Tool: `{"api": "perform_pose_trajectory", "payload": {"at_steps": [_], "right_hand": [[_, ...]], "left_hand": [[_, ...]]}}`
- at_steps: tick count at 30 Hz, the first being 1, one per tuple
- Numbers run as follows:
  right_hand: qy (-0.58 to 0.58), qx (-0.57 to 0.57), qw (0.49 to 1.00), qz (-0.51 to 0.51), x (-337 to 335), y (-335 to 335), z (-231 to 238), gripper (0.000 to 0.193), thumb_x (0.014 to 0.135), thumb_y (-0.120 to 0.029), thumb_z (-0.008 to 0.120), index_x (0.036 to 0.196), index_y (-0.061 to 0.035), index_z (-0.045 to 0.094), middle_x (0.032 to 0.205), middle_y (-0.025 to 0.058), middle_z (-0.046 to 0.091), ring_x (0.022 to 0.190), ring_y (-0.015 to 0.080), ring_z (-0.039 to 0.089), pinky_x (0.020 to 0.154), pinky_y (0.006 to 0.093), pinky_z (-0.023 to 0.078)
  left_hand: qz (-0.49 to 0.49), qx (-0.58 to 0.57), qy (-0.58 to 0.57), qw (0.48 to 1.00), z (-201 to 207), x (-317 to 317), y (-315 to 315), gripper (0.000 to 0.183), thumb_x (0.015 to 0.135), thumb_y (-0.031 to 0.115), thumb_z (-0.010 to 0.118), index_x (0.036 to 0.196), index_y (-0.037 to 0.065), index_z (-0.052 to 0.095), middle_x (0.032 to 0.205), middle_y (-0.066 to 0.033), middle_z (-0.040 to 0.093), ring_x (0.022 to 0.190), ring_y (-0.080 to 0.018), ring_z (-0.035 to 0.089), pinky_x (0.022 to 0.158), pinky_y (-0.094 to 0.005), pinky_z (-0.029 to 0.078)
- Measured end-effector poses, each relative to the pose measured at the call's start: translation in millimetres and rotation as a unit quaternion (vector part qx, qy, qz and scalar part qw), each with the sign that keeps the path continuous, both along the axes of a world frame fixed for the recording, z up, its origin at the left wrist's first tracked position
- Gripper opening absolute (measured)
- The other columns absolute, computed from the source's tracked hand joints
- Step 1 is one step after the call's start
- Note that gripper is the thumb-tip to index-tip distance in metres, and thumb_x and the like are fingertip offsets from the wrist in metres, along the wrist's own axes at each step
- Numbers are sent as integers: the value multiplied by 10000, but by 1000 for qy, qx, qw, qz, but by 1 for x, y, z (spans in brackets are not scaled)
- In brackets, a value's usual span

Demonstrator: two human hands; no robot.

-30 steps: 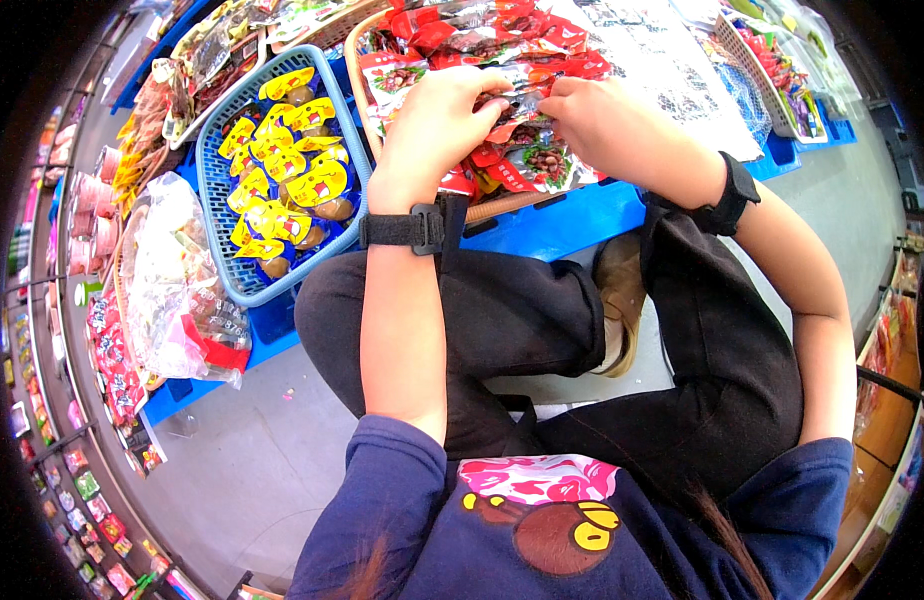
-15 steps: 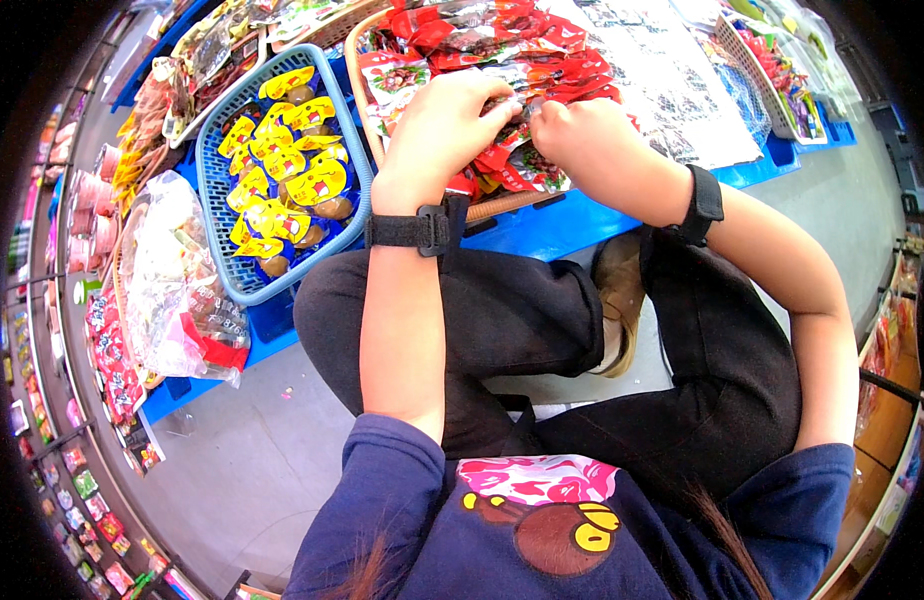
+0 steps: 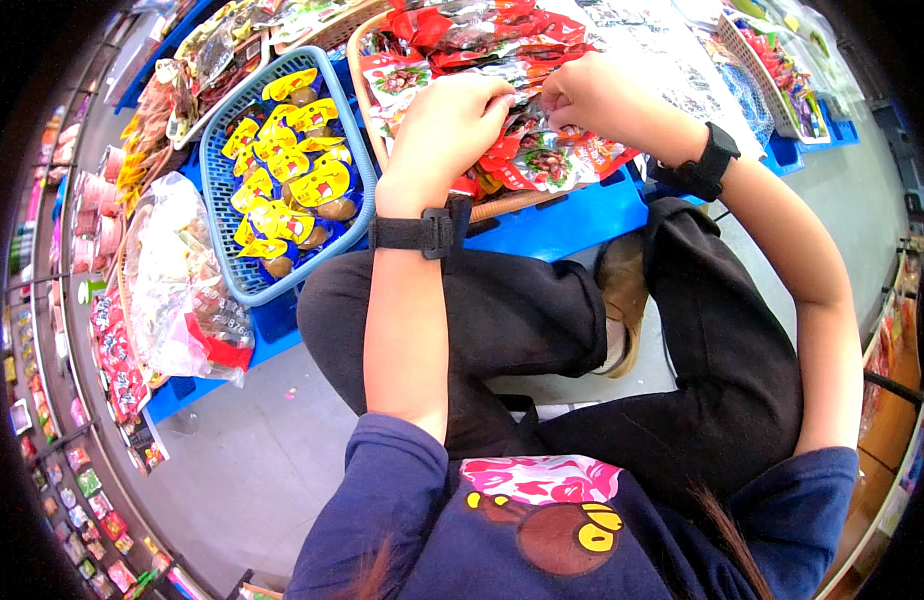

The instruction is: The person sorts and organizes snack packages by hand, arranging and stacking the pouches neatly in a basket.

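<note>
Both my hands are over a tan basket (image 3: pixel 502 205) piled with red snack packets (image 3: pixel 462 25). My left hand (image 3: pixel 452 120) is closed, thumb and forefinger pinching the edge of a shiny snack packet (image 3: pixel 547 165) printed with a food picture. Just to the right, my right hand (image 3: pixel 604 92) has its fingers curled in and pressed on the same packet near its upper edge. The hands stand a little apart, and the fingertips partly cover what they grip. The packet lies across the front of the pile.
A blue-grey basket (image 3: pixel 250 290) of yellow and blue packets stands to the left. Further left lies a clear plastic bag (image 3: pixel 177 270). White printed sheets (image 3: pixel 672 80) and another basket (image 3: pixel 782 105) are on the right. Blue platform (image 3: pixel 562 225) edges run before my crossed legs.
My right hand has moved slightly up and right, away from my left hand. More of the packet's printed front now shows below the hands. The left hand has barely moved.
</note>
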State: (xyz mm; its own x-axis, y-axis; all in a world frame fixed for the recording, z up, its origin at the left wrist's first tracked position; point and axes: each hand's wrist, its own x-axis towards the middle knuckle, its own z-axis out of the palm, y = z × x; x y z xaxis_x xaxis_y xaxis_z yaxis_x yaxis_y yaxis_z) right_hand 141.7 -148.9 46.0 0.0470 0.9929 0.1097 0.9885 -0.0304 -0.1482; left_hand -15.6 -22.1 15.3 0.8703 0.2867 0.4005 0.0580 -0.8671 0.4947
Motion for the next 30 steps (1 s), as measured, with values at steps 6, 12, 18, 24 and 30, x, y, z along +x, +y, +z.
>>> {"api": "perform_pose_trajectory", "payload": {"at_steps": [6,12,18,24,30], "right_hand": [[-55,-42,997,-24,-8,4,2,164,686,-185,696,812,-82,680,736,113,654,744,293,642,676,397,503],[-118,-8,993,-25,-9,-6,-12,191,742,-217,667,868,-77,638,734,106,648,717,280,651,635,404,505],[-196,3,981,-9,-9,-6,-21,177,816,-225,605,894,-68,579,723,111,645,695,279,655,605,385,514],[-133,-45,990,14,-12,-14,-6,285,822,-251,614,1022,-50,582,736,128,650,681,306,645,613,415,508],[-90,111,977,158,-25,-44,2,379,799,-360,643,1007,-47,590,873,109,598,843,271,605,722,382,503]], "left_hand": [[18,7,-7,1000,-1,0,1,200,847,214,549,895,58,665,895,-157,650,856,-333,620,768,-426,489],[9,0,23,1000,2,0,-1,313,830,328,601,968,58,679,916,-154,656,876,-320,625,788,-411,489],[-21,38,68,997,1,-4,-5,571,679,439,745,1108,78,639,1026,-146,604,983,-309,588,845,-395,478],[-41,41,50,997,-3,-6,-6,586,674,300,770,1160,32,586,1025,-148,565,1002,-315,559,879,-369,448],[-40,30,52,997,-2,-3,0,513,699,349,717,1116,69,614,1023,-139,580,993,-305,571,850,-394,473]]}}
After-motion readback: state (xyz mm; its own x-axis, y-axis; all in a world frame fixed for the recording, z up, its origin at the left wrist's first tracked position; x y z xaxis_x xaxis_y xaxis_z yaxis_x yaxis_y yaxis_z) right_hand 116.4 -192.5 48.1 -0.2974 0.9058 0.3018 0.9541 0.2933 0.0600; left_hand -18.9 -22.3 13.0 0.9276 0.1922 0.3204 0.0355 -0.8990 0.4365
